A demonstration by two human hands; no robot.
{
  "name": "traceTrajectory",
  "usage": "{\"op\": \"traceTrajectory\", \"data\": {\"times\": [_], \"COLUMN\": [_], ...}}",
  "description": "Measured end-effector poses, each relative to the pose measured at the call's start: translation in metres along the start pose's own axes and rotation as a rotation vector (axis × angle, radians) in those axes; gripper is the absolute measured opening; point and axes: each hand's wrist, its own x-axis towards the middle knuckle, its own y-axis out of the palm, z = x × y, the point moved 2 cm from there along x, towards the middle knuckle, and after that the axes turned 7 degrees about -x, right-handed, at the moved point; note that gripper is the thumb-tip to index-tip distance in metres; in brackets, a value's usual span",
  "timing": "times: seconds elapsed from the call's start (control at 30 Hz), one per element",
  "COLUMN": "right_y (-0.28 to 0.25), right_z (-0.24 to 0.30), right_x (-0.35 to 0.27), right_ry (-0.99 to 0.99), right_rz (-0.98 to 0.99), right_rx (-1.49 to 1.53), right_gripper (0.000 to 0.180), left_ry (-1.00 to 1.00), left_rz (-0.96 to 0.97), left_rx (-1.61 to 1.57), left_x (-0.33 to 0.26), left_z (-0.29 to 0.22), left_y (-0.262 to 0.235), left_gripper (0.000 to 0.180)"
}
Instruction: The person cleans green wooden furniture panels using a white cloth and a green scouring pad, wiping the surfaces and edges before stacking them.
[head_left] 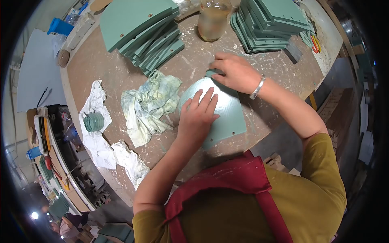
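Note:
A pale green panel (229, 117) with one rounded end and small holes near its straight edge lies on the worktable in front of me. My left hand (198, 115) rests flat on it, fingers spread. At the panel's far rounded edge, my right hand (233, 73), with a silver bracelet at the wrist, is curled over a small grey-green pad (211, 73). The fingers cover most of this pad, so its exact kind cannot be made out. A crumpled, green-stained cloth (148, 105) lies just left of the panel.
Stacks of green panels stand at the far left (137, 24) and far right (271, 20). Between them is a glass jar (213, 22) of cloudy liquid. White crumpled cloths (97, 141) and a small green-smeared jar (93, 122) lie left. Orange-handled pliers (315, 44) lie far right.

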Motion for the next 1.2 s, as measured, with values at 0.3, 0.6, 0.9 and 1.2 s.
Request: {"op": "traceTrajectory", "data": {"times": [0.3, 0.6, 0.9, 1.2], "right_y": [-0.003, 0.025, 0.069, 0.062], "right_z": [-0.005, 0.094, 0.093, 0.089], "right_x": [-0.018, -0.102, -0.120, -0.120], "right_ry": [-0.004, -0.165, -0.158, -0.093], "right_rz": [-0.151, -0.188, -0.124, -0.085], "right_rx": [-0.059, 0.717, 0.725, 0.903], "right_gripper": [0.024, 0.032, 0.030, 0.033], "left_ry": [0.064, -0.419, 0.016, -0.485], "left_rz": [-0.017, -0.184, -0.121, 0.005], "left_rx": [0.008, 0.300, -0.011, 0.037], "left_x": [-0.001, -0.052, 0.058, 0.069], "left_z": [-0.001, 0.091, 0.013, 0.085], "left_y": [-0.003, -0.045, -0.031, -0.041], "left_gripper": [0.053, 0.053, 0.037, 0.042]}}
